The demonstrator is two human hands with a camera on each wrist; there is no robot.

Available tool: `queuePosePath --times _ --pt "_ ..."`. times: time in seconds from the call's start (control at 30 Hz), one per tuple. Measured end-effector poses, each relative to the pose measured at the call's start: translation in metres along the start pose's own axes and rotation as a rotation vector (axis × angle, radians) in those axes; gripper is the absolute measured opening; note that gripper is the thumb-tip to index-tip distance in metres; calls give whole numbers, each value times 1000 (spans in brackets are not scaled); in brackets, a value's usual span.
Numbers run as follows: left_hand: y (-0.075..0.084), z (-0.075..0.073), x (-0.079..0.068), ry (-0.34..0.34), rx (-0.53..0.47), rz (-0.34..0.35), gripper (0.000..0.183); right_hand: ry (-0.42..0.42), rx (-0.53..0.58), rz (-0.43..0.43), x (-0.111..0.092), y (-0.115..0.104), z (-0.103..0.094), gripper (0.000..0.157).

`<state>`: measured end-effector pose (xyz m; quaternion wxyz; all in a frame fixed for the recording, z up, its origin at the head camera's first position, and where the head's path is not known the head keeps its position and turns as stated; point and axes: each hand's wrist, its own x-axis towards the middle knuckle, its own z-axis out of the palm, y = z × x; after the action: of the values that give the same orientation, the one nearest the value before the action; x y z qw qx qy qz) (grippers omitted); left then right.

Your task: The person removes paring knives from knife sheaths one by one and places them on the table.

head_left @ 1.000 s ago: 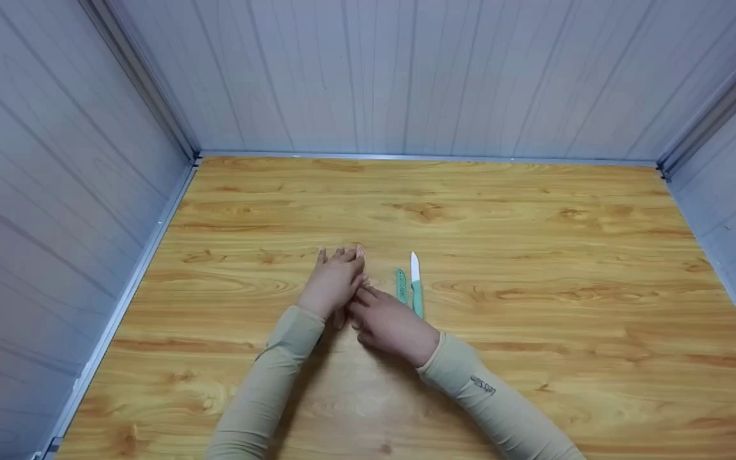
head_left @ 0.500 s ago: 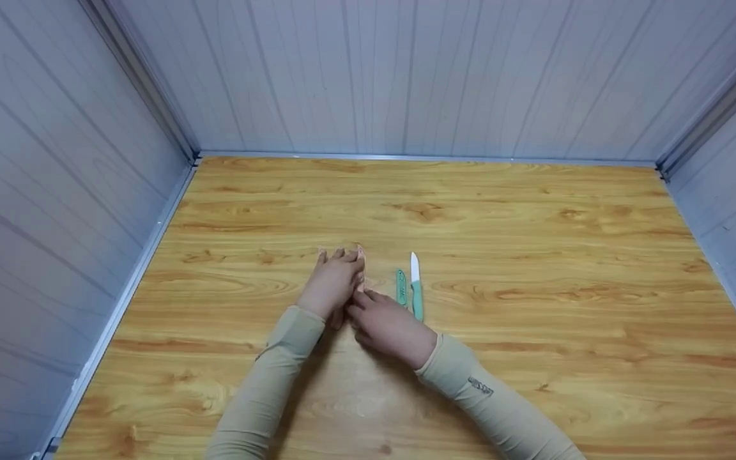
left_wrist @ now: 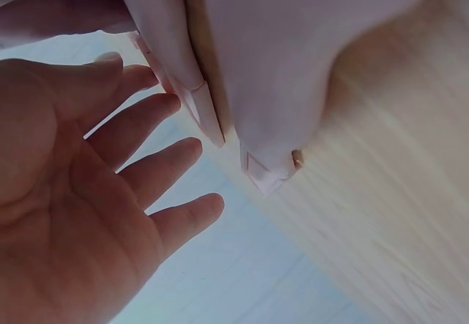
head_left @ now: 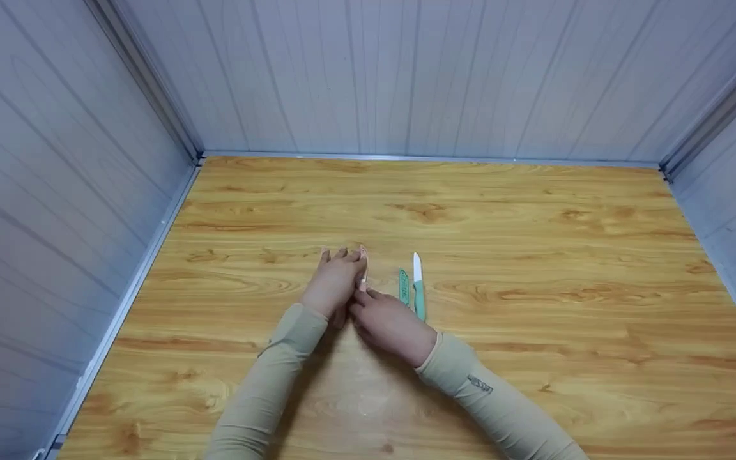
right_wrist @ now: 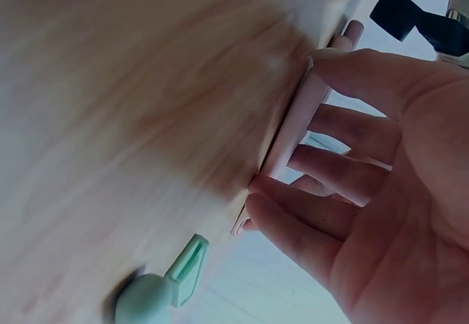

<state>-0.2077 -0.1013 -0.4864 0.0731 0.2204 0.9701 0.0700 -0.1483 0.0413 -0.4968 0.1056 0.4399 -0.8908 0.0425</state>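
In the head view, my left hand (head_left: 336, 281) lies palm down with spread fingers over a narrow pale pink thing (head_left: 363, 281) on the table, whose folded-looking edge shows beside the index finger. My right hand (head_left: 390, 322) comes in from the right and pinches the near end of the pink thing between bent fingers and thumb. The left hand hides most of it, and I cannot tell what kind of thing it is. The right wrist view shows thumb and fingertips (right_wrist: 253, 185) touching a long pinkish edge close along the tabletop.
Right of the hands lies a paring knife (head_left: 419, 300) with white blade and green handle, blade pointing away. A green sheath (head_left: 404, 286) lies beside it, partly behind the right hand. Pale panel walls (head_left: 381, 76) enclose the wood-grain table (head_left: 534, 255) at the back and sides.
My right hand has slid slightly toward the body, so more of the pink edge shows above its fingertips. My left hand stays in place. Knife and sheath have not moved.
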Motion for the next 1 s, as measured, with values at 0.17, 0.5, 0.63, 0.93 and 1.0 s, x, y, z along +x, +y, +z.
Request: queuePosePath --times 0.17,0.5,0.63,0.93,1.0 --pt "0 -1 0 -27 -1 0 81 -13 21 5 1 1 1 14" --pt "1 1 5 21 -22 12 42 -19 40 9 1 3 1 5" --pt "0 2 6 31 -40 2 29 -28 88 13 1 5 1 6" --pt "1 0 4 92 -69 14 15 -51 150 11 1 10 -5 13" --pt "2 0 3 108 -53 18 18 -53 174 13 1 11 -8 12"
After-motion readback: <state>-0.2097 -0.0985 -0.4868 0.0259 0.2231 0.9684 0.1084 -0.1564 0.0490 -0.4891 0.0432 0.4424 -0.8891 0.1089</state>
